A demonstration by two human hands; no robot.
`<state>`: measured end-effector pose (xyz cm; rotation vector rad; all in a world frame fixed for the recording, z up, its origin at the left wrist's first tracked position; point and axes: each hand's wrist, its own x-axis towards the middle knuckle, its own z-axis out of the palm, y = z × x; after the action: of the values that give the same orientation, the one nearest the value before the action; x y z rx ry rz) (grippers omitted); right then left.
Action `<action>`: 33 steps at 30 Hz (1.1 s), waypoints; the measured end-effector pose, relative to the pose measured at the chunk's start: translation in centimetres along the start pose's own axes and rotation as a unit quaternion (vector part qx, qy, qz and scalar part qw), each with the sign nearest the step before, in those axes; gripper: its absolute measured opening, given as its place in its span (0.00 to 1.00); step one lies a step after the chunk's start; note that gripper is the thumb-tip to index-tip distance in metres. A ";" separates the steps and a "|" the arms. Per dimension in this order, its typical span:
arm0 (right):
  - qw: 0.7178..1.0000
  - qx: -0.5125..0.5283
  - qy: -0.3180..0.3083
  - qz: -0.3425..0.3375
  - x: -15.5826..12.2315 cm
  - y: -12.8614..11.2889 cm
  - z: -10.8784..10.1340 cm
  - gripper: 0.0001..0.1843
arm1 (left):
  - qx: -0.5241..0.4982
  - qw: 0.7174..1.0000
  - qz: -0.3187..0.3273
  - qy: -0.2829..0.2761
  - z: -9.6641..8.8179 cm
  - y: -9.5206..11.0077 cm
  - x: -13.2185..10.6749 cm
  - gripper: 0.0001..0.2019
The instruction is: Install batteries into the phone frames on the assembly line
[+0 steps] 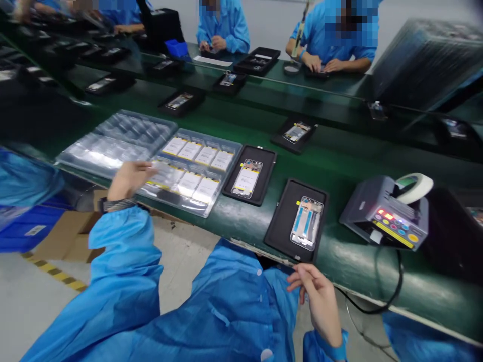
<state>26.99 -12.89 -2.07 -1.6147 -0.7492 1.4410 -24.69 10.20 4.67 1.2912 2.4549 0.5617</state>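
My left hand [130,178] reaches out over a clear plastic tray [196,171] that holds several white battery-like cells with yellow stripes; its fingers lie on the near-left cell, blurred by motion. My right hand [315,291] hovers near my lap below the belt's edge, fingers loosely curled, with nothing visible in them. Just above it a black tray [281,229] carries a phone frame [306,222]. Another black tray [264,173] with a phone frame [247,177] lies between the two.
A stack of empty clear trays [116,138] sits left of the cell tray. A grey tape dispenser [388,211] with coloured buttons and a white tape roll [413,186] stands at the right. More black trays ride the green belt [339,151]. People in blue coats work opposite.
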 end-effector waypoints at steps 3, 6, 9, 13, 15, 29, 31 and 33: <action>0.999 -0.009 -0.013 -0.034 -0.4 -1.7 0.6 0.30 | -0.119 0.989 0.041 0.075 -0.2 1.4 -2.9 0.17; 0.997 -0.010 -0.015 -0.072 0.0 -3.4 1.8 0.27 | -0.309 0.946 0.098 0.021 2.6 5.2 -8.7 0.17; 0.995 -0.002 0.010 -0.097 1.1 -4.7 2.8 0.27 | -0.412 0.867 0.090 -0.267 7.8 10.4 -16.2 0.23; 0.994 0.022 0.039 -0.104 2.0 -5.2 2.1 0.28 | -0.422 0.757 0.116 -0.485 14.5 15.9 -23.8 0.26; 0.993 0.034 0.051 -0.099 2.1 -4.9 1.1 0.28 | -0.417 0.731 0.140 -0.521 16.6 17.2 -25.8 0.25; 0.946 0.136 0.230 -0.182 6.5 -0.9 -3.6 0.21 | -0.205 0.816 0.216 -0.496 19.9 23.4 -22.3 0.09; 0.949 0.135 0.221 -0.181 7.2 -0.9 -3.3 0.20 | -0.217 0.781 0.193 -0.552 19.7 23.6 -22.3 0.08; 0.954 0.133 0.203 -0.177 7.6 -1.0 -3.0 0.19 | -0.246 0.744 0.162 -0.599 19.4 23.5 -22.4 0.09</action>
<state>31.23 -6.51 -4.94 -1.4152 -0.5422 0.8723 12.84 7.44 0.89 1.2293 0.9400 0.2483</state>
